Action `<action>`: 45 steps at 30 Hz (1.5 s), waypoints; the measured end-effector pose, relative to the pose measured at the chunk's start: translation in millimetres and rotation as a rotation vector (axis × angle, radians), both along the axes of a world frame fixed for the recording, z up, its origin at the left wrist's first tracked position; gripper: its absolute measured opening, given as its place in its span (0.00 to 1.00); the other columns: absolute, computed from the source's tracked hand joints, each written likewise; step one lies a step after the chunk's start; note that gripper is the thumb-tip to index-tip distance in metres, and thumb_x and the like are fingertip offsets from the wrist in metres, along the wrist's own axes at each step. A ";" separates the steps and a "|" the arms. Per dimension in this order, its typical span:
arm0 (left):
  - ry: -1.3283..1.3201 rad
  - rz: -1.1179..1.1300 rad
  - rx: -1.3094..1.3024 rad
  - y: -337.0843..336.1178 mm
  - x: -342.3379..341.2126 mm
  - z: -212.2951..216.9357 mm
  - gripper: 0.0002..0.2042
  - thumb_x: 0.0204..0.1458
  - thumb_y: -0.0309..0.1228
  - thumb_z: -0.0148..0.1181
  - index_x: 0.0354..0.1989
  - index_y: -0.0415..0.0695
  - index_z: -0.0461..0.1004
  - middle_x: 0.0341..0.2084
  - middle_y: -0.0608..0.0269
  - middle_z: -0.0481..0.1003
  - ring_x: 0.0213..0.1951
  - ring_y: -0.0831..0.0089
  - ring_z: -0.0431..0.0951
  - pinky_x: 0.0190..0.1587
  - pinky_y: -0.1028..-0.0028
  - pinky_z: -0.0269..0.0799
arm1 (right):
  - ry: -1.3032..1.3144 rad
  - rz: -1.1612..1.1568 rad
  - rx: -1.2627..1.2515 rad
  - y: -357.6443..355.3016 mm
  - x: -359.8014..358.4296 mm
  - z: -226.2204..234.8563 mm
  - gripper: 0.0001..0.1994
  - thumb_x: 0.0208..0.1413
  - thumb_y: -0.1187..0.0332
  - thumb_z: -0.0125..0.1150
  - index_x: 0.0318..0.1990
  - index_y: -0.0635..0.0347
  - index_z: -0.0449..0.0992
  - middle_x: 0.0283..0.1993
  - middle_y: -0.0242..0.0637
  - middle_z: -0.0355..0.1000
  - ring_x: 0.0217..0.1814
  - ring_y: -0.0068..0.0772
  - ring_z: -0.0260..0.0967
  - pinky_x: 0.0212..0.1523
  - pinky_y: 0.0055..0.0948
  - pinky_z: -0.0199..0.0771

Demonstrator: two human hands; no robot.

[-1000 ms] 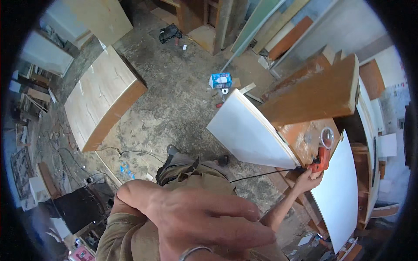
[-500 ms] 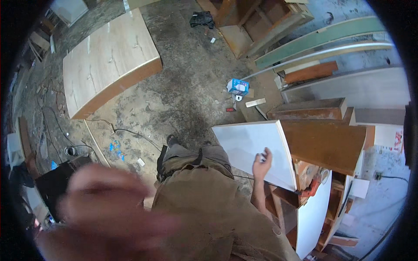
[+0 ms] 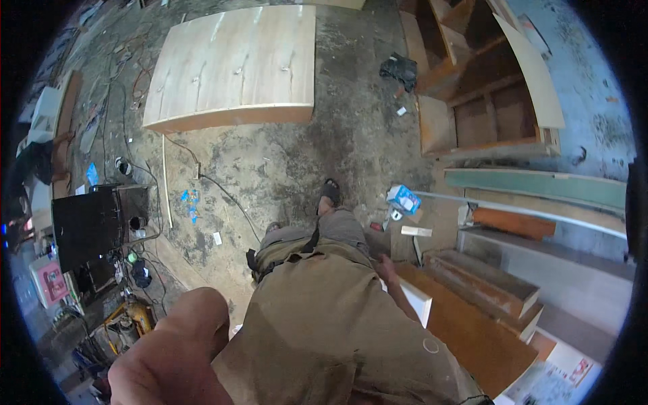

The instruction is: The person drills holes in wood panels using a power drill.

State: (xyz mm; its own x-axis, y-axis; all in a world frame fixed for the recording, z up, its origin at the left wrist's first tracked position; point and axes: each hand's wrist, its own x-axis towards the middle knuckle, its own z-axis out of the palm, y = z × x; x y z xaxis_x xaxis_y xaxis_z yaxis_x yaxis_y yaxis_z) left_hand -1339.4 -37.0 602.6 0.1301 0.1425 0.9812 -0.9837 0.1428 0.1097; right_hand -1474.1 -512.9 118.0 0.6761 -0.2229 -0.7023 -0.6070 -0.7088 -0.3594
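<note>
My left arm (image 3: 179, 341) is bent across the lower left, very close to the camera. Its fingers cannot be made out, nor can anything in them. My right hand (image 3: 387, 270) hangs low beside my right thigh, next to the brown wooden panel (image 3: 466, 324) and a white board (image 3: 420, 304). The body and forearm partly cover that board. Only a small part of the right hand shows, so its fingers and any held thing are unclear. One sandalled foot (image 3: 329, 192) is forward on the floor.
A large pale wooden panel box (image 3: 236, 61) lies ahead on the left. An open wooden cabinet (image 3: 486, 115) stands at the far right. Boards and a green plank (image 3: 533, 187) line the right wall. A blue box (image 3: 403, 200) lies before them. A cable (image 3: 226, 196) crosses the floor.
The view has swung, and one foot has come forward. My right hand has dropped from above the white board to beside my thigh. My left arm has shifted lower in the view.
</note>
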 end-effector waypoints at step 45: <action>2.684 0.540 -0.254 -20.6 326.8 -544.2 0.13 0.57 0.31 0.51 0.47 0.38 0.72 0.35 0.58 0.77 0.33 0.70 0.78 0.37 0.69 0.74 | 0.211 0.126 0.259 345.4 813.1 -305.3 0.32 0.51 0.56 0.58 0.61 0.63 0.62 0.61 0.46 0.66 0.61 0.48 0.64 0.58 0.40 0.65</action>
State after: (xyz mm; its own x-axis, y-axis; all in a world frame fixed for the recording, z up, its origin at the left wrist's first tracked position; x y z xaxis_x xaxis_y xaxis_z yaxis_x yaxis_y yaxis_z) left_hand -1012.7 -57.6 58.4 0.1785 0.5134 -0.8394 0.8942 0.2712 0.3560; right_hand -661.1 -167.5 -187.4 0.5209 0.0571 -0.8517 -0.6005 -0.6846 -0.4132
